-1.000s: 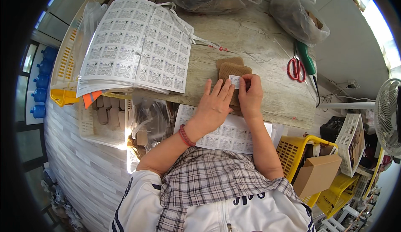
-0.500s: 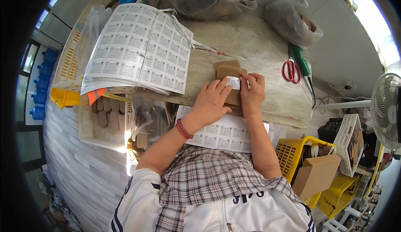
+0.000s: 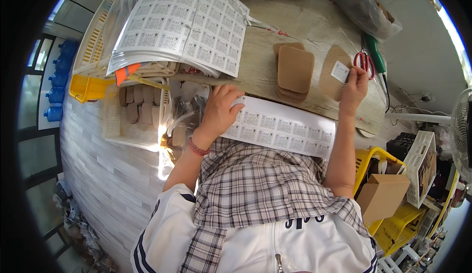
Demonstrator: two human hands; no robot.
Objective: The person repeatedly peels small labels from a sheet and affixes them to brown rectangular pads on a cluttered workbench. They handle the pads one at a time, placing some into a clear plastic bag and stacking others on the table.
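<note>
A labelled brown pad (image 3: 327,76) is sitting over the counter's (image 3: 260,51) right part, its white label (image 3: 340,71) facing up. The fingers of the right hand (image 3: 355,88) are pinching its right edge, and red scissors (image 3: 364,64) are lying just beyond – little room there. A narrow bare strip is separating it from the pad stack (image 3: 296,69) on the left; more open surface is stretching toward the far side. The left hand (image 3: 220,111) is touching the left end of a label sheet (image 3: 285,128) along the near edge – whether its fingers are gripping, I cannot tell. A thick sheet pile (image 3: 177,22) is overhanging the near edge at left. Beyond, pale flooring (image 3: 108,194) is showing left, a yellow basket (image 3: 363,162) standing right.
</note>
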